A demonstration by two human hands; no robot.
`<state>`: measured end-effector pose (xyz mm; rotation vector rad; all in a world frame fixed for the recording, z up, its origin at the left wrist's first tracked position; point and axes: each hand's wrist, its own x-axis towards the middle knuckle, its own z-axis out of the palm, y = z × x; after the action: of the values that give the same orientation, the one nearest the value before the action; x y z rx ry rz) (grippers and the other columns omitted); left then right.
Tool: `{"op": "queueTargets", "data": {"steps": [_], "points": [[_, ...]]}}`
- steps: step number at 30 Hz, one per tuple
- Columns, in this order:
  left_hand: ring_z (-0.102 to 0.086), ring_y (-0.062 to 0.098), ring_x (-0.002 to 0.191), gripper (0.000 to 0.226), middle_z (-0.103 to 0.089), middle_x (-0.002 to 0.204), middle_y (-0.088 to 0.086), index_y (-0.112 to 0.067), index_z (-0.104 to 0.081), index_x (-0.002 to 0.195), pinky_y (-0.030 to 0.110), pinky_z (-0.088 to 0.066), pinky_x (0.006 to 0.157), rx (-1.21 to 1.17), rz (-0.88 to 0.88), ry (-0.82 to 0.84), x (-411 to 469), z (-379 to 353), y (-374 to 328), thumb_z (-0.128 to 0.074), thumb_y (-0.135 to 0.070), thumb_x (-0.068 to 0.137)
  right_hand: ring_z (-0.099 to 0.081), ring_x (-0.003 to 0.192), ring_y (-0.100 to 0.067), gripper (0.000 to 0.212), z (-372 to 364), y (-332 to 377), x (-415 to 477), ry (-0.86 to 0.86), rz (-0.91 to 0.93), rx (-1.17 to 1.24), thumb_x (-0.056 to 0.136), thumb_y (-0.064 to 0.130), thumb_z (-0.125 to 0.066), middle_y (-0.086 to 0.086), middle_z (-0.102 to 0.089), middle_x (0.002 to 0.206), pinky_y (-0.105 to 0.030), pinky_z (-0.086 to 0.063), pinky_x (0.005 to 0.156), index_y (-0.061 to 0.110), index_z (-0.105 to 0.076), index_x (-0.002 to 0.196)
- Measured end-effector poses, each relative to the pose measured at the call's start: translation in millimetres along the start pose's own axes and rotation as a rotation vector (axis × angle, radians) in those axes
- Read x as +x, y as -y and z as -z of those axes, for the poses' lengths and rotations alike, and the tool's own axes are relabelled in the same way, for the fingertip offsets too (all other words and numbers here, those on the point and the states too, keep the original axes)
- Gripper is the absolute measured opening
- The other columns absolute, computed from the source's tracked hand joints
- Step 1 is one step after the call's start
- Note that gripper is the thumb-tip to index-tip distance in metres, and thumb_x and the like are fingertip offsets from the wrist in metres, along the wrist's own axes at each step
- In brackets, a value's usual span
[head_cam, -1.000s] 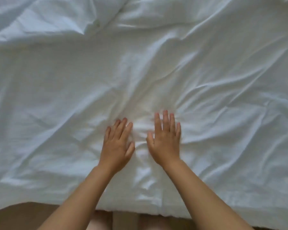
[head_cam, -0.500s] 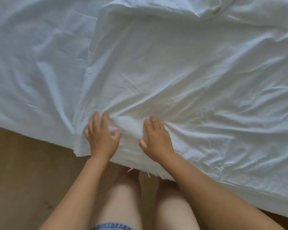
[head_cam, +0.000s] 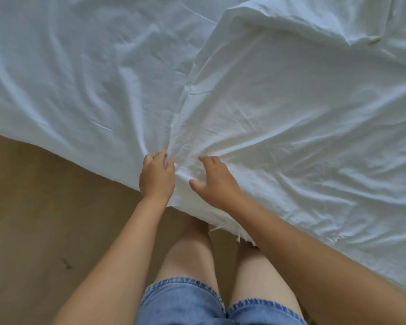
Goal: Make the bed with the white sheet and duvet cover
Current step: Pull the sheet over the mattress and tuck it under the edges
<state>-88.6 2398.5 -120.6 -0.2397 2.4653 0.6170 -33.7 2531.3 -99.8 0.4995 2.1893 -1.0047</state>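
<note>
A wrinkled white duvet cover (head_cam: pixel 279 118) lies over the right part of the bed, its left edge running diagonally from the top middle down to my hands. Beneath it the white sheet (head_cam: pixel 68 73) covers the left part. My left hand (head_cam: pixel 156 177) grips the corner of the duvet cover at the bed's near edge, fingers curled into the bunched cloth. My right hand (head_cam: pixel 215 178) rests on the same corner just to the right, its fingers bent and spread over the fabric, thumb out to the left.
A brown floor (head_cam: pixel 45 219) fills the lower left beside the bed. My bare legs and denim shorts (head_cam: pixel 197 303) stand right against the bed edge. A frayed hem with loose threads (head_cam: pixel 234 231) hangs off the edge above my knees.
The view has shifted left and back, showing more floor and sheet. My left hand went from flat on the cloth to gripping the corner; my right hand's fingers have bent.
</note>
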Motion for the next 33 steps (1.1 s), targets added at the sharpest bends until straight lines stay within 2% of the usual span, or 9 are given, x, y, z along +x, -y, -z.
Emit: {"op": "queueTargets", "data": {"steps": [5,10,14,17,21,25,28,30,33], "points": [[-0.056,0.022,0.099,0.026,-0.059,0.121,0.004,-0.009,-0.066,0.107,0.028,-0.038,0.077,-0.032,-0.046,-0.008,-10,14,-11,-0.047,-0.023,0.097,-0.035,0.133,-0.018,0.075,-8,18,-1,0.065,-0.008,0.196,0.083,0.039,-0.067,-0.002,-0.037,0.144,-0.029,-0.034,0.104,0.016,-0.03,0.144],[-0.058,0.014,0.069,0.022,-0.065,0.07,-0.001,-0.014,-0.069,0.078,0.017,-0.045,0.061,-0.388,-0.128,0.162,-25,29,-41,-0.057,-0.025,0.093,-0.038,0.126,-0.013,0.094,0,23,-1,0.058,0.051,0.438,0.071,0.027,-0.077,-0.002,-0.04,0.135,-0.026,-0.034,0.103,0.007,-0.023,0.145],[-0.064,0.009,0.089,0.014,-0.072,0.091,-0.001,-0.017,-0.073,0.089,0.016,-0.048,0.077,-0.487,-0.121,0.388,-21,29,-58,-0.059,-0.019,0.092,-0.052,0.081,-0.011,0.033,15,10,-5,-0.206,-0.068,0.395,0.08,0.001,-0.049,0.006,-0.055,0.09,-0.019,-0.038,0.062,0.014,-0.054,0.11],[-0.049,0.01,0.12,0.03,-0.058,0.125,-0.004,-0.021,-0.06,0.122,0.015,-0.042,0.094,-0.377,-0.119,0.47,-13,16,-61,-0.057,-0.019,0.091,-0.053,0.07,-0.02,0.027,34,-10,1,-0.347,-0.256,0.45,0.075,-0.008,-0.04,-0.002,-0.057,0.073,-0.023,-0.04,0.053,0.008,-0.061,0.083],[-0.018,0.025,0.14,0.081,-0.029,0.148,0.0,-0.024,-0.022,0.146,0.045,-0.027,0.111,0.084,-0.042,0.426,-8,0,-49,-0.067,-0.038,0.08,-0.051,0.065,-0.022,0.026,56,-39,5,-0.448,-0.428,0.591,0.071,-0.009,-0.032,-0.011,-0.051,0.073,-0.035,-0.042,0.053,-0.01,-0.055,0.083],[-0.055,0.029,0.096,0.02,-0.055,0.098,0.007,-0.009,-0.052,0.102,0.031,-0.044,0.076,-0.009,0.11,0.449,-5,-5,-52,-0.053,-0.026,0.092,-0.041,0.059,-0.018,0.022,70,-55,-3,-0.547,-0.45,0.659,0.081,-0.002,-0.031,-0.005,-0.044,0.065,-0.027,-0.033,0.052,0.004,-0.05,0.071],[-0.053,0.029,0.079,0.023,-0.053,0.081,0.008,-0.016,-0.042,0.069,0.03,-0.039,0.064,-0.038,-0.001,0.428,-7,-4,-70,-0.046,-0.017,0.092,-0.037,0.054,-0.017,0.026,73,-54,-10,-0.534,-0.424,0.726,0.083,0.0,-0.029,0.001,-0.039,0.06,-0.024,-0.032,0.05,0.014,-0.043,0.066],[-0.052,0.03,0.086,0.01,-0.056,0.097,0.012,-0.012,-0.051,0.084,0.032,-0.039,0.067,0.156,-0.106,0.377,-12,-5,-82,-0.047,-0.018,0.091,-0.033,0.054,-0.018,0.026,75,-51,-12,-0.47,-0.466,0.823,0.082,-0.001,-0.029,0.001,-0.037,0.059,-0.024,-0.029,0.05,0.014,-0.041,0.065],[-0.039,0.032,0.123,0.062,-0.039,0.136,0.014,-0.009,-0.031,0.14,0.041,-0.035,0.096,0.429,-0.254,0.258,-25,-6,-92,-0.052,-0.04,0.091,-0.031,0.045,-0.017,0.028,83,-40,-17,-0.339,-0.521,0.953,0.078,-0.003,-0.031,0.006,-0.036,0.044,-0.015,-0.024,0.044,0.014,-0.038,0.057]]}}
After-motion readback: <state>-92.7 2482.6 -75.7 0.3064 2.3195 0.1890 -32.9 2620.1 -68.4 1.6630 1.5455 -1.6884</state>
